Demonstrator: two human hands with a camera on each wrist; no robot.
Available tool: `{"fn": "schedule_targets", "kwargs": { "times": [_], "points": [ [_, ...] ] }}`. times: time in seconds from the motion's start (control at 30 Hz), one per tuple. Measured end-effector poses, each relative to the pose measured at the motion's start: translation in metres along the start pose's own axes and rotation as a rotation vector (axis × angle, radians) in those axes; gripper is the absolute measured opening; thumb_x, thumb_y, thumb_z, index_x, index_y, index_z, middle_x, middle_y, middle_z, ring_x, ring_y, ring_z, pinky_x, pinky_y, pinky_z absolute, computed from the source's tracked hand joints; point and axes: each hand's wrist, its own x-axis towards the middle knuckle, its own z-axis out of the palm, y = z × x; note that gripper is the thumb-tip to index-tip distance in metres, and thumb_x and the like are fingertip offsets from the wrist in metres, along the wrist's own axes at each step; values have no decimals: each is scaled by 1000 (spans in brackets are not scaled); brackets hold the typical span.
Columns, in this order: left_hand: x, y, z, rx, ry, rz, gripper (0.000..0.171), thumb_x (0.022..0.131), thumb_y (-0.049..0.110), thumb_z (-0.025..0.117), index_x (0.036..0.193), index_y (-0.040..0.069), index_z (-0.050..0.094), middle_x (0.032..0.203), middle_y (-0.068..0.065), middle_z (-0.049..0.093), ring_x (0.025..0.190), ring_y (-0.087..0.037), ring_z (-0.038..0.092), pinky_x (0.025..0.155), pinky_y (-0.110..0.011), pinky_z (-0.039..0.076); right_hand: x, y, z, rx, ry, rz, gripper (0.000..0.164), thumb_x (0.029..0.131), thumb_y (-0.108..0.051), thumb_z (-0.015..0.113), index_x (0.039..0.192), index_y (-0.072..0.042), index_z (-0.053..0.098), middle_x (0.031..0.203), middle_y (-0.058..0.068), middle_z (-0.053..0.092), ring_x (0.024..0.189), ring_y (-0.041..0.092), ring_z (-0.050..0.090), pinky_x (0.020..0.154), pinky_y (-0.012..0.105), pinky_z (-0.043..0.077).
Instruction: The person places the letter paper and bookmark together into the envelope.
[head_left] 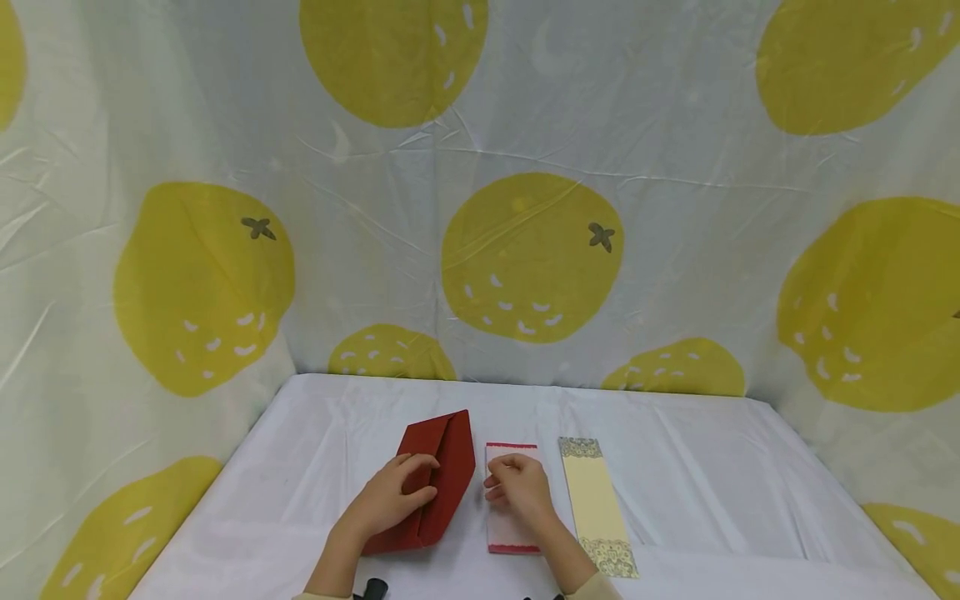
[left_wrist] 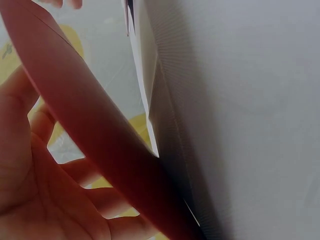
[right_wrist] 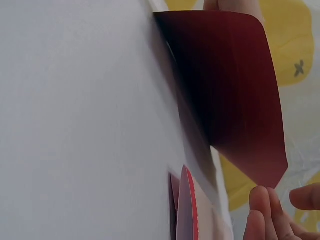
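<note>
My left hand (head_left: 397,496) rests on a red envelope (head_left: 457,467), its thumb and fingers spread over the envelope's body. The envelope's pointed flap stands lifted toward the right. In the left wrist view, the fingers (left_wrist: 107,200) are partly hidden behind the red paper (left_wrist: 95,120). My right hand (head_left: 521,492) hovers over a pale pink card (head_left: 502,533) with red scalloped ends, fingers loosely bent and nothing held. In the right wrist view, its fingertips (right_wrist: 260,197) overlap the tip of the envelope's flap (right_wrist: 250,90), and the pink card (right_wrist: 189,205) stands out below.
A cream paper strip (head_left: 596,500) with ornate grey-gold ends lies right of the pink card. White cloth (head_left: 712,483) covers the table. A curtain (head_left: 675,275) with yellow fruit prints surrounds the back and sides. A small black piece (head_left: 375,588) shows at the left wrist.
</note>
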Motion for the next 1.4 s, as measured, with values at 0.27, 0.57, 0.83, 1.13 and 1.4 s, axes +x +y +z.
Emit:
{"fn": "schedule_targets", "kwargs": {
  "times": [0.27,0.57,0.83,1.13,1.4],
  "points": [
    [-1,4,-2,-6,-7,-20,31,90,30,69,119,26,61,131,-9,52,118,-32,51,93,-56,42,3,-1,-28,-148,104,-3,18,92,-8,60,101,8,62,73,8,68,58,20,66,58,33,55],
    [-3,6,-2,-16,-11,-48,30,90,28,69,119,26,61,134,-14,49,120,-35,50,93,-57,42,9,1,-52,-349,202,9,17,87,-8,63,99,5,65,75,4,67,63,15,63,59,29,50],
    [-2,4,0,-14,-4,-40,30,90,28,69,119,26,62,136,-16,48,122,-36,49,94,-57,42,6,8,-58,-482,180,55,24,79,-10,67,97,6,61,78,8,63,63,16,59,57,32,48],
    [-3,4,1,-23,-4,-58,31,89,29,70,119,27,62,138,-20,47,126,-41,45,95,-60,41,4,11,-51,-660,143,80,32,78,-14,74,98,8,62,85,12,63,68,21,56,60,37,49],
    [-1,5,2,-13,-3,-64,31,89,28,70,119,27,62,138,-20,47,126,-41,45,93,-60,42,2,10,-45,-761,153,104,29,73,-11,77,91,6,61,82,13,63,69,26,55,63,41,49]
  ]
}}
